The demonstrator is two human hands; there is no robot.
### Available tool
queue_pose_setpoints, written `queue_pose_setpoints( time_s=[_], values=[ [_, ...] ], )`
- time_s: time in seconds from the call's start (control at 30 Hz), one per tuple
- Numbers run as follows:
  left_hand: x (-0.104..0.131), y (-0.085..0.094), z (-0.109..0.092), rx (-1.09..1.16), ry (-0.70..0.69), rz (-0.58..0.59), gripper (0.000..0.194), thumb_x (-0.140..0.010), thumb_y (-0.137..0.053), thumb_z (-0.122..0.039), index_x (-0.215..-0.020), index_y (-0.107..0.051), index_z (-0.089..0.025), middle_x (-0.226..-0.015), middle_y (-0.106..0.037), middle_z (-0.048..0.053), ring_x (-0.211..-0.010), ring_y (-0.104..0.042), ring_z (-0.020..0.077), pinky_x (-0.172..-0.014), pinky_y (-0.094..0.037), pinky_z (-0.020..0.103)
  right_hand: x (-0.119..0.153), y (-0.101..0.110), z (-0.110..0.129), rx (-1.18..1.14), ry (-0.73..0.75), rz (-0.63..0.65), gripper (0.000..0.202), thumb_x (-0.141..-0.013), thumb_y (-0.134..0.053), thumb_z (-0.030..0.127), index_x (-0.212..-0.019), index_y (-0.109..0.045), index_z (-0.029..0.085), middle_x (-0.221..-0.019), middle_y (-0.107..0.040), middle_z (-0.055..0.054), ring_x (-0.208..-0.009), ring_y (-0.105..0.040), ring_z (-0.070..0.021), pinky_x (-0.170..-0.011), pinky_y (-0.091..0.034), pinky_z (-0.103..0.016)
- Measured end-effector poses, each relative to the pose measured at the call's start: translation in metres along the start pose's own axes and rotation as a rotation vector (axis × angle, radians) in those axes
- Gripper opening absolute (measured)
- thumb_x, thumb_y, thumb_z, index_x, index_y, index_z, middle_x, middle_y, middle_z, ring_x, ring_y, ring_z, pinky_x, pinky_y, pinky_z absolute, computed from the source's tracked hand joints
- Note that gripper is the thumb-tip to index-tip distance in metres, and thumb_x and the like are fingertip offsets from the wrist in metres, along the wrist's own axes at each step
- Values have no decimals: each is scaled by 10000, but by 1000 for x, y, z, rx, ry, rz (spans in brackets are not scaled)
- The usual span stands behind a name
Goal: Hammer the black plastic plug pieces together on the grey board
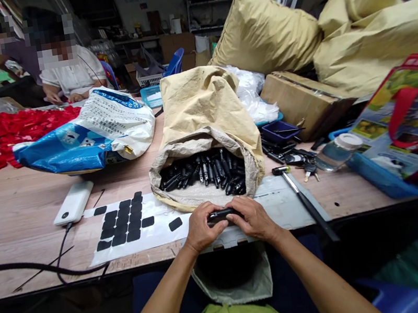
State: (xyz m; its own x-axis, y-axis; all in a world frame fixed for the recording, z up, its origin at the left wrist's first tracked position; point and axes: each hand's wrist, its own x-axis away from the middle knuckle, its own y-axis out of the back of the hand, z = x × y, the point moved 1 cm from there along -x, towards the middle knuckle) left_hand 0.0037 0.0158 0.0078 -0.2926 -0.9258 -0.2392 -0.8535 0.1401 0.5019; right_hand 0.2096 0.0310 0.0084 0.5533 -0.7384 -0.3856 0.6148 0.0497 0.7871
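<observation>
A small black cylindrical part lies level between my two hands at the table's front edge. My left hand pinches its left end, and my right hand pinches its right end. Just beyond them, a beige sack lies with its mouth turned toward me, and many similar black parts fill the opening. Left of my hands, a white sheet carries rows of black rounded squares. Under my hands is a grey board.
A hammer, keys, a jar and a blue basket are at the right. A white power bank, a blue-white bag and red pieces lie left. Two people sit across the table; below my hands hangs an open bag.
</observation>
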Motion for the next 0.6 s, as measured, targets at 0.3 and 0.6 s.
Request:
queue_pose_setpoints(
  time_s=[0.3, 0.6],
  values=[
    [-1, -3, 2, 78, 55, -56, 255, -845, -765, -423, -952, -737, -193, -889, -687, 41, -861, -638, 203, -802, -467, 309, 1, -6, -5, 39, 20, 10, 159, -1001, -571, 314, -1104, -643, 216, -943, -660, -63, -893, -574, -224, -806, -421, -349],
    [-3, -3, 0, 101, 119, -73, 238, -849, -765, -425, -897, -760, -191, -842, -691, 26, -802, -621, 181, -736, -448, 278, 1, -5, -5, 85, 43, 28, 214, -1031, -509, 352, -1065, -660, 204, -933, -657, -69, -879, -550, -226, -764, -383, -345]
  ],
)
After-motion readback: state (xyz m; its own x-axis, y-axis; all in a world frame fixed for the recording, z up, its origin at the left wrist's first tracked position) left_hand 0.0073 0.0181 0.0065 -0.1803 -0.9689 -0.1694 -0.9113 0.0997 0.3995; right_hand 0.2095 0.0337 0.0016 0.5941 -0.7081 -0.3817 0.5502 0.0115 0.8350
